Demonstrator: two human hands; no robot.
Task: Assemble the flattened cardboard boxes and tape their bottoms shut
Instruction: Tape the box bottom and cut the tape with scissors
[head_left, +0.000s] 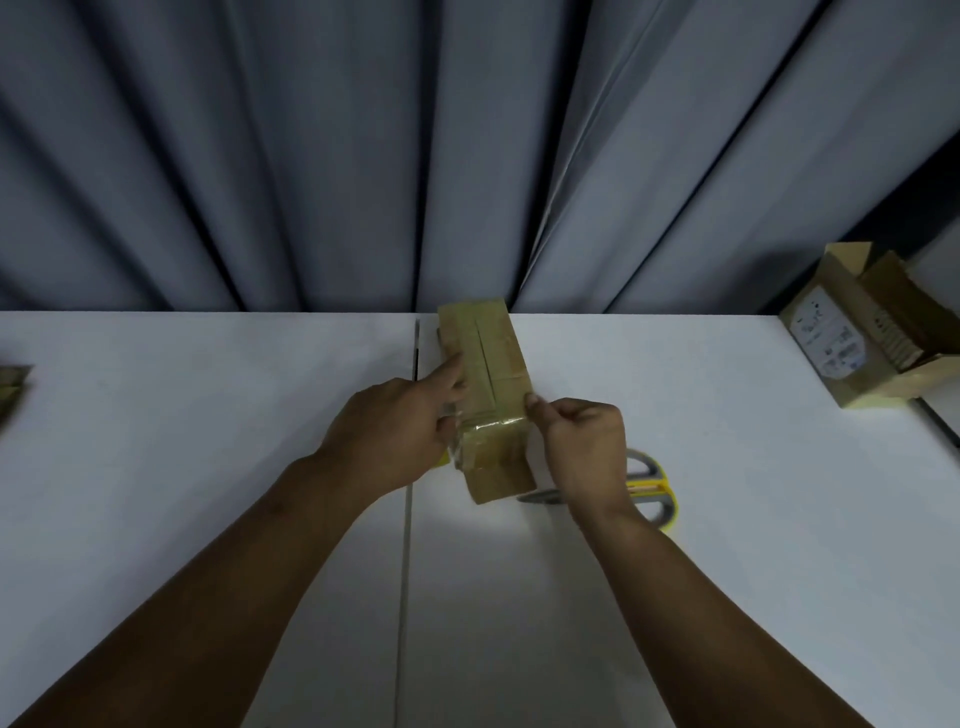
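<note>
A small brown cardboard box (488, 374) stands on the white table (208, 415) at the centre, its flaps folded shut on top with a seam down the middle. Clear tape (485, 434) wraps over its near edge. My left hand (395, 426) lies against the box's left side, index finger stretched along the top edge and thumb at the taped corner. My right hand (582, 441) has curled fingers, and its thumb and forefinger pinch the box's near right corner at the tape. What lies under the left palm is hidden.
Yellow-and-grey scissors (649, 488) lie on the table just behind my right wrist. An open cardboard box (872, 338) with a white label sits at the far right edge. A flat cardboard piece (10, 384) pokes in at the left edge. Grey curtains hang behind the table.
</note>
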